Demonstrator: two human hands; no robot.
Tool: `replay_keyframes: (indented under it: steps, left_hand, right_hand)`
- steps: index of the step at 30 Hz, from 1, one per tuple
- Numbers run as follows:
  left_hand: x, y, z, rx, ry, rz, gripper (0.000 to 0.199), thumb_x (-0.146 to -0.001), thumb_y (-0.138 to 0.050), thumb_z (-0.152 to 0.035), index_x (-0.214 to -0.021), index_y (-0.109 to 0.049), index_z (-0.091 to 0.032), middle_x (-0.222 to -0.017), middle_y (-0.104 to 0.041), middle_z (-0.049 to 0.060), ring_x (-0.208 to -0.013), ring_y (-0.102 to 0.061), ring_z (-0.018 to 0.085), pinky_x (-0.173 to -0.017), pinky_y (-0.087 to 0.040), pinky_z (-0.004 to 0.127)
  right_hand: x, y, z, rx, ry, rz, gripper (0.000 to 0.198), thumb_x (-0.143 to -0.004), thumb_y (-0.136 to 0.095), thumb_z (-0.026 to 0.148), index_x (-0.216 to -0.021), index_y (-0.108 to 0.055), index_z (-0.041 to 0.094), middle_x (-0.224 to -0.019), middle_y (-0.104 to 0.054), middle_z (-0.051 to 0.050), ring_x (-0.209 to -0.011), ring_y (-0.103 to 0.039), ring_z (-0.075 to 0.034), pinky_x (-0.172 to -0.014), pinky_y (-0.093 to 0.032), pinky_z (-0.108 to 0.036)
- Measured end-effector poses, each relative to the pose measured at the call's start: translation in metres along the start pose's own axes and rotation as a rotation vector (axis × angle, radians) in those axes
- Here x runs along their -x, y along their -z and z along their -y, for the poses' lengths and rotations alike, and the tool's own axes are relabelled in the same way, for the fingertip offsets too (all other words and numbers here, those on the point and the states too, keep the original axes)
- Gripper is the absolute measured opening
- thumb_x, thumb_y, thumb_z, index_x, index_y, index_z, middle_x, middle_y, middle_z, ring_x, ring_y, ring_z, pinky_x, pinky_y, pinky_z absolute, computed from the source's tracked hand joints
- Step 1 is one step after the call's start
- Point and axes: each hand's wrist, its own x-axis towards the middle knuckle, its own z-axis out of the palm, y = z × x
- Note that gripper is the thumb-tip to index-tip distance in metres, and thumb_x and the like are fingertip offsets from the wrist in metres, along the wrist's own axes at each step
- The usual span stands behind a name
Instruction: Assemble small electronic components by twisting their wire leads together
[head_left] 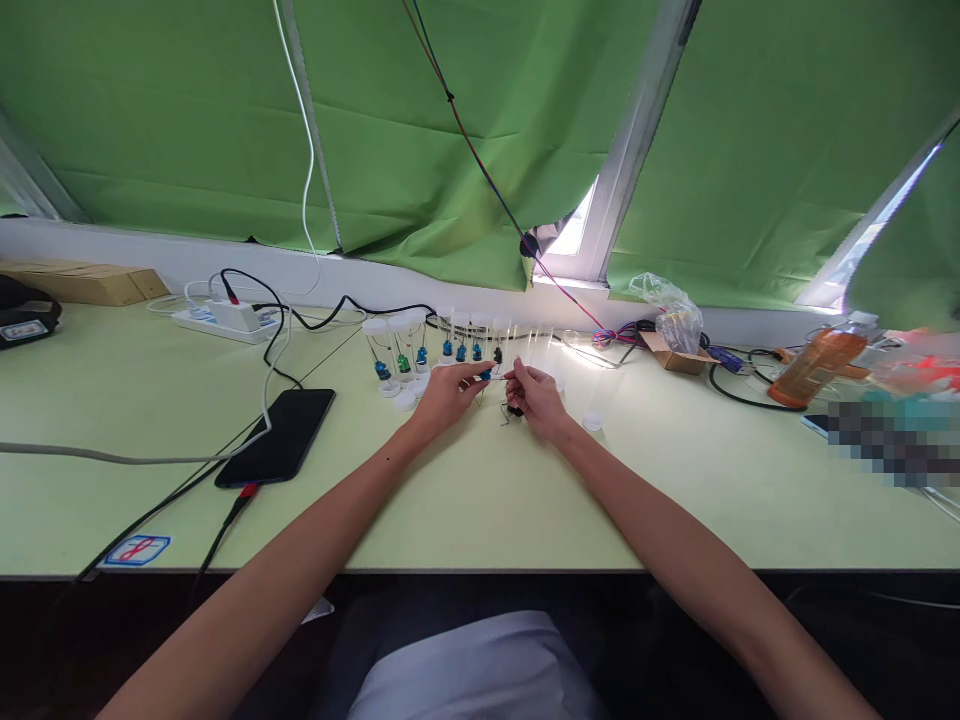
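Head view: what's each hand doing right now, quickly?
Left hand: closed, pinching a small blue plastic-looking piece.
Right hand: closed, fingertips pinching what looks like a thin pale wire-like piece.

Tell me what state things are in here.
Phone: dark screen, cable plugged in.
Bottle: capped, partly transparent.
Box: open.
Tubes: upright, several holding coloured pieces.
Curtains: drawn, with gaps.
Left hand: fingers closed on blue piece.
Right hand: fingers closed on wire.
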Motion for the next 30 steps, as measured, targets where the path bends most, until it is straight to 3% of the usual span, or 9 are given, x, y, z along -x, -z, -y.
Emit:
replay_keyframes:
  steps: [13, 30]
  left_hand:
    - [-0.0006, 0.0020, -0.0033, -0.009, 0.013, 0.011, 0.030, -0.084, -0.063, -0.025, -0.112, -0.073, -0.023, -0.089, -0.076, 0.002, -0.068, -0.067, 0.014, -0.073, -0.055, 0.026]
    - [0.0003, 0.0024, -0.0037, 0.011, 0.016, 0.026, 0.031, -0.084, -0.062, -0.028, -0.113, -0.073, -0.024, -0.090, -0.076, 0.002, -0.069, -0.066, 0.014, -0.073, -0.055, 0.027]
  right_hand:
    - [-0.0011, -0.0013, 0.0028, -0.076, -0.006, 0.060, 0.037, -0.064, -0.084, 0.046, -0.071, -0.066, 0.015, -0.062, -0.063, -0.001, -0.054, -0.056, -0.009, -0.050, -0.047, -0.023]
    - [-0.0018, 0.0006, 0.0006, -0.009, -0.027, 0.071, 0.042, -0.067, -0.079, 0.054, -0.072, -0.064, 0.015, -0.053, -0.058, 0.001, -0.046, -0.049, -0.007, -0.043, -0.036, -0.020]
